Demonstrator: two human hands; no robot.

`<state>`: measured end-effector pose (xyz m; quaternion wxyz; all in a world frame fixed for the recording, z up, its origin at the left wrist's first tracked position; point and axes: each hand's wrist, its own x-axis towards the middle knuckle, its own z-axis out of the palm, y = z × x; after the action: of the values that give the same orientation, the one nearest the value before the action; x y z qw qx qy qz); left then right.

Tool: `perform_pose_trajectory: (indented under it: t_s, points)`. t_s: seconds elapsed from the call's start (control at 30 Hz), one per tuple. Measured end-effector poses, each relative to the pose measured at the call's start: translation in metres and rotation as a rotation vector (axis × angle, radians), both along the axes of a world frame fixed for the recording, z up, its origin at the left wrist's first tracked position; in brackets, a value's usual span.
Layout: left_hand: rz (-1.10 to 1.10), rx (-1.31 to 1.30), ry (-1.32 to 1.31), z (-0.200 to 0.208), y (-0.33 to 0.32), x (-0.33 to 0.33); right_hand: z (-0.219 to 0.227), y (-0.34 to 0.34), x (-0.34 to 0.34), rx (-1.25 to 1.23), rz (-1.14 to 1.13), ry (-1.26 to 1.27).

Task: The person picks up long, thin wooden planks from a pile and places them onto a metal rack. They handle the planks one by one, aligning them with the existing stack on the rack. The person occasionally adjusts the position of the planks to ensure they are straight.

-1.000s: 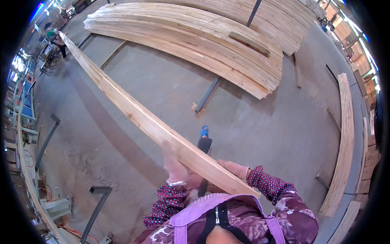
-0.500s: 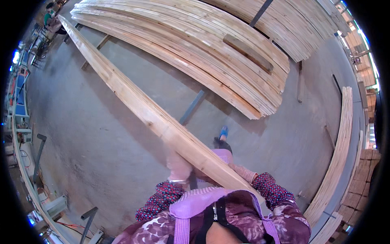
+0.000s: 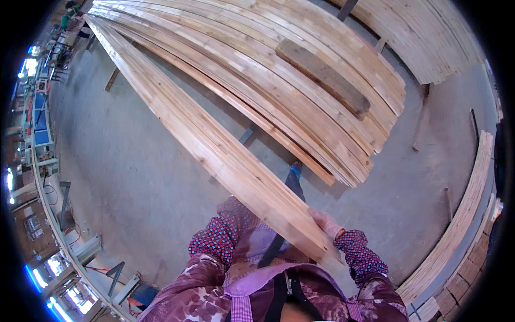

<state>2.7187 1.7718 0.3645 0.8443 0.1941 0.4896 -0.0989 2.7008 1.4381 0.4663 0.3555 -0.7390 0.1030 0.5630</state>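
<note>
A bundle of long, pale wooden boards [image 3: 214,145] slants from the far left down to my body, its near end in front of my waist. My right hand [image 3: 325,222], in a pinkish glove, grips the bundle's right edge close to that end. My left hand [image 3: 234,205] is at the bundle's left side, blurred and mostly hidden by the boards, so its fingers do not show. Beyond lies a wide layer of similar boards [image 3: 247,70], its near ends uneven. A short, darker wood block [image 3: 322,78] rests across that layer.
Metal support bars [image 3: 248,134] run under the boards. Another board stack [image 3: 418,37] lies at the far right, and a long narrow one [image 3: 456,214] along the right. Machine frames [image 3: 86,249] line the left. Another person [image 3: 72,22] is at the far left.
The bundle has come closer to the wide layer, and its separate boards show more. My left hand has gone from plain view to mostly hidden by the bundle. My right hand stays on its edge.
</note>
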Motion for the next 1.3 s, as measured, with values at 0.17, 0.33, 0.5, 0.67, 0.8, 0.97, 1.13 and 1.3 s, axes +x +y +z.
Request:
perform_pose_trajectory:
  t_s: [0.17, 0.33, 0.5, 0.67, 0.8, 0.97, 1.13, 1.3]
  points:
    - [-0.049, 0.016, 0.125, -0.051, -0.033, 0.049, -0.055, -0.018, 0.065, -0.014, 0.046, -0.04]
    - [-0.05, 0.022, 0.248, -0.104, -0.054, 0.063, -0.135, -0.048, 0.091, 0.037, 0.118, -0.088]
    - [-0.036, 0.036, 0.329, -0.155, -0.063, 0.085, -0.197, -0.047, 0.123, -0.12, 0.126, -0.097]
    - [0.01, 0.073, 0.346, -0.196, -0.084, 0.123, -0.158, -0.027, 0.142, -0.022, 0.086, -0.24]
    - [0.057, 0.061, 0.364, -0.216, -0.101, 0.133, -0.093, 0.009, 0.129, 0.058, -0.199, -0.524]
    - [0.107, 0.05, 0.385, -0.231, -0.1, 0.121, -0.094, 0.068, 0.114, 0.295, 0.3, -0.293]
    - [0.157, 0.047, 0.415, -0.235, -0.102, 0.115, -0.209, 0.112, 0.092, -0.256, 0.703, -0.393]
    - [0.191, 0.041, 0.438, -0.232, -0.108, 0.123, -0.279, 0.097, 0.085, -0.373, 0.56, -0.349]
